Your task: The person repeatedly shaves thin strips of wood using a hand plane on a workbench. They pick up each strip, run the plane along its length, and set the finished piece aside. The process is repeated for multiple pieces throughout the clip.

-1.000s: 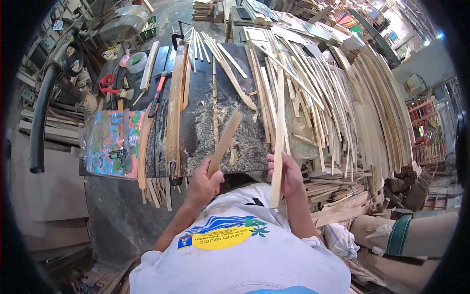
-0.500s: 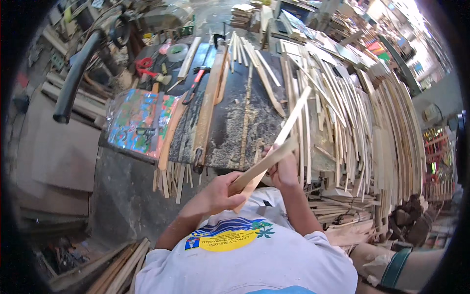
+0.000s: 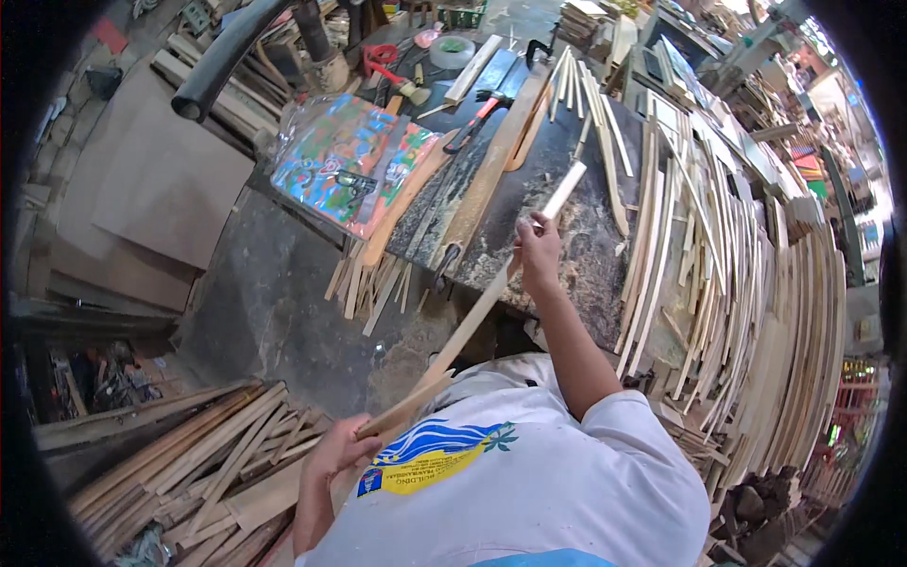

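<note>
My right hand (image 3: 539, 257) is closed around a long pale wooden strip (image 3: 475, 317). The strip slants from above the near part of the dark workbench (image 3: 557, 194) down toward my shirt. Low and to the left, my left hand (image 3: 336, 450) grips the end of a shorter wooden piece (image 3: 404, 406). Its far end meets or overlaps the lower end of the long strip; whether they touch, I cannot tell. A sawdust-covered patch of the bench lies beyond my right hand.
Many thin wooden strips (image 3: 694, 255) lie piled at the right. On the bench are a hammer (image 3: 477, 123), a brush (image 3: 413, 92), a tape roll (image 3: 452, 52) and a colourful plastic-wrapped package (image 3: 345, 156). Offcuts (image 3: 227, 463) are heaped at the lower left.
My hands have moved apart: the left down and to the left with the shorter piece, the right forward along the long strip. The whole view has turned left.
</note>
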A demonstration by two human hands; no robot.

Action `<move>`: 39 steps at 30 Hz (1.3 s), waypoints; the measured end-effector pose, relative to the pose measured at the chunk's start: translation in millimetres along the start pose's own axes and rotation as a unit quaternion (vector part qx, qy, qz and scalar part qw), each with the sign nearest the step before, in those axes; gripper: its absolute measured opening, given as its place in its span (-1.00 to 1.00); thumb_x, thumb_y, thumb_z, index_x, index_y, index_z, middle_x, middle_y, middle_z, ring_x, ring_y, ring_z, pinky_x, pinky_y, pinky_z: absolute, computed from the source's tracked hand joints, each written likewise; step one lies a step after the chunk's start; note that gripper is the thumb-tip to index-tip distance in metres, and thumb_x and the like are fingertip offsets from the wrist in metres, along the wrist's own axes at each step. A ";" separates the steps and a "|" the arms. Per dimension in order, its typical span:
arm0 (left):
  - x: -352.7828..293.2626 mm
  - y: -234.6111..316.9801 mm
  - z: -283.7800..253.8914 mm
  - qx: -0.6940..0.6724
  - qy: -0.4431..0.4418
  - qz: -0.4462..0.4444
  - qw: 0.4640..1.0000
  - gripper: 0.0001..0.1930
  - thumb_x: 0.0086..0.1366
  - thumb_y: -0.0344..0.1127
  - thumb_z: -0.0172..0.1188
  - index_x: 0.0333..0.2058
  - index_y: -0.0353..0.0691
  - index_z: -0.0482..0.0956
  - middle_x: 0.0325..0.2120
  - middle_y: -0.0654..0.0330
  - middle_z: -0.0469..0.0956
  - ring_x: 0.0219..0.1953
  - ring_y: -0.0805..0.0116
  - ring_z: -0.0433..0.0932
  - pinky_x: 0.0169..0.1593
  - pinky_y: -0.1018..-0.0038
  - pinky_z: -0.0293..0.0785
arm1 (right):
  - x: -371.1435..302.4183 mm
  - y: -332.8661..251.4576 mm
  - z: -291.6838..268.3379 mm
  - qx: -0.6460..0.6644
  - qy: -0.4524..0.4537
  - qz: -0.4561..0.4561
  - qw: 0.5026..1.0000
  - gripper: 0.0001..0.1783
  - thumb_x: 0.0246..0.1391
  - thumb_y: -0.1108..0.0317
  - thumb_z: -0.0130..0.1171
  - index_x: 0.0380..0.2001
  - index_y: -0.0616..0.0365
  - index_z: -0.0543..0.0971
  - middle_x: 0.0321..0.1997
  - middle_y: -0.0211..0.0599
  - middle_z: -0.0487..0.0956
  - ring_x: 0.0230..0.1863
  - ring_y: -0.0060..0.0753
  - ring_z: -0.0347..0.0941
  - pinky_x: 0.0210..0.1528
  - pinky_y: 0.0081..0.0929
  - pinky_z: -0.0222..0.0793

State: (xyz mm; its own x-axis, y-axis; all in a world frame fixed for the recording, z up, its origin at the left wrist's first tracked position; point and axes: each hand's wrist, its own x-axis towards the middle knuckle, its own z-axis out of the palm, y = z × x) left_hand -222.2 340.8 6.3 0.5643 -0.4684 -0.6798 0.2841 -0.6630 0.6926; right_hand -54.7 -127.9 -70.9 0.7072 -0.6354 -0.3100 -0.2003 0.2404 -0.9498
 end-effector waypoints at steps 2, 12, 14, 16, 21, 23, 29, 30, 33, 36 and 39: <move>-17.8 -19.0 22.5 -0.090 0.024 0.004 0.996 -0.75 0.43 -0.35 0.33 -0.01 -0.33 0.61 -0.32 0.25 0.70 -0.30 0.51 0.63 -0.21 0.46 0.57 | 5.7 30.5 8.1 -0.146 0.035 -0.096 0.984 -0.47 0.28 0.25 0.41 0.22 0.27 0.55 -0.18 -0.27 0.55 -0.26 -0.38 0.55 -0.21 -0.31 0.53; -50.2 -23.5 53.6 -0.236 0.028 -0.028 0.971 -0.72 0.52 -0.50 0.19 0.14 -0.40 0.59 -0.13 0.21 0.73 -0.14 0.56 0.63 -0.02 0.49 0.60 | 8.1 59.2 -29.2 -0.056 0.013 -0.027 0.998 -0.33 0.32 0.36 0.35 0.37 0.34 0.34 0.02 -0.14 0.59 -0.05 -0.37 0.56 -0.03 -0.40 0.56; -45.9 -24.2 54.9 -0.249 0.032 -0.045 0.967 -0.73 0.52 -0.50 0.20 0.14 -0.40 0.59 -0.14 0.22 0.72 -0.15 0.56 0.63 -0.04 0.50 0.59 | 9.7 50.0 -9.8 -0.016 -0.023 -0.040 0.999 -0.32 0.31 0.38 0.35 0.38 0.35 0.33 0.00 -0.14 0.61 -0.09 -0.38 0.59 -0.08 -0.42 0.58; -43.7 -24.8 55.5 -0.238 0.039 -0.044 0.969 -0.74 0.52 -0.49 0.20 0.11 -0.39 0.61 -0.18 0.23 0.71 -0.17 0.57 0.61 -0.06 0.51 0.57 | 14.3 56.6 9.3 -0.068 0.005 -0.049 0.997 -0.37 0.29 0.34 0.37 0.32 0.37 0.42 -0.09 -0.21 0.64 -0.13 -0.42 0.59 -0.07 -0.38 0.57; -18.3 -67.9 67.3 -0.192 0.122 -0.073 0.971 -0.80 0.47 -0.45 0.26 0.01 -0.35 0.67 -0.26 0.24 0.68 -0.21 0.56 0.59 -0.09 0.50 0.55 | 15.6 66.1 47.0 -0.288 -0.012 -0.100 0.952 -0.63 0.24 0.26 0.35 0.04 0.22 0.68 -0.29 -0.18 0.71 -0.24 -0.21 0.67 -0.06 -0.23 0.56; 0.7 -103.3 77.1 -0.139 0.163 -0.041 0.976 -0.81 0.46 -0.43 0.28 -0.02 -0.34 0.69 -0.31 0.25 0.67 -0.23 0.55 0.58 -0.10 0.47 0.55 | 19.3 65.3 52.9 -0.320 0.005 -0.111 0.941 -0.64 0.25 0.24 0.31 0.03 0.20 0.68 -0.27 -0.13 0.72 -0.19 -0.09 0.69 -0.04 -0.14 0.56; 32.0 -126.1 89.7 -0.176 0.206 -0.125 0.954 -0.74 0.40 -0.33 0.38 -0.04 -0.37 0.70 -0.30 0.18 0.75 -0.25 0.50 0.66 -0.12 0.44 0.60 | 43.5 61.1 61.3 -0.385 0.041 -0.118 0.914 -0.69 0.27 0.23 0.25 -0.02 0.14 0.69 -0.19 -0.10 0.74 -0.09 0.11 0.68 0.01 0.01 0.54; 33.0 -113.8 85.9 -0.150 0.218 -0.130 0.956 -0.75 0.41 -0.33 0.37 -0.04 -0.38 0.69 -0.30 0.17 0.75 -0.25 0.49 0.67 -0.12 0.44 0.61 | 47.0 59.7 60.5 -0.385 0.042 -0.114 0.915 -0.69 0.27 0.23 0.25 -0.02 0.13 0.69 -0.19 -0.10 0.74 -0.08 0.11 0.68 0.02 0.00 0.54; 33.7 -93.5 89.9 -0.204 0.258 -0.148 0.933 -0.81 0.46 -0.40 0.31 -0.05 -0.39 0.65 -0.28 0.12 0.73 -0.26 0.43 0.70 -0.15 0.46 0.65 | 60.3 54.8 61.6 -0.397 0.038 -0.114 0.910 -0.69 0.27 0.22 0.24 -0.02 0.12 0.70 -0.15 -0.08 0.74 -0.05 0.12 0.67 0.04 -0.01 0.53; 35.9 -82.8 95.0 -0.306 0.291 -0.129 0.897 -0.86 0.49 -0.44 0.26 -0.06 -0.38 0.63 -0.26 0.08 0.72 -0.27 0.41 0.71 -0.19 0.48 0.67 | 74.3 52.2 62.3 -0.397 0.040 -0.106 0.911 -0.69 0.27 0.20 0.23 -0.02 0.12 0.70 -0.12 -0.05 0.73 -0.01 0.13 0.66 0.06 0.01 0.53; 47.1 -58.1 97.0 -0.384 0.310 -0.130 0.860 -0.86 0.52 -0.45 0.22 -0.04 -0.37 0.61 -0.25 0.06 0.72 -0.28 0.40 0.70 -0.21 0.48 0.67 | 93.5 56.3 60.8 -0.404 0.052 -0.123 0.905 -0.68 0.28 0.19 0.22 -0.02 0.13 0.70 -0.09 -0.03 0.72 0.01 0.15 0.65 0.09 0.05 0.52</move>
State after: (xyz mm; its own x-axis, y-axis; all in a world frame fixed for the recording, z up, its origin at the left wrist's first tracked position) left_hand -287.3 300.7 -89.3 0.6414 0.1961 -0.7417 0.7572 -0.0060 0.6532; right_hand 41.4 -129.1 -150.7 0.7378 -0.6734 -0.0475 -0.5059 -0.5050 -0.6993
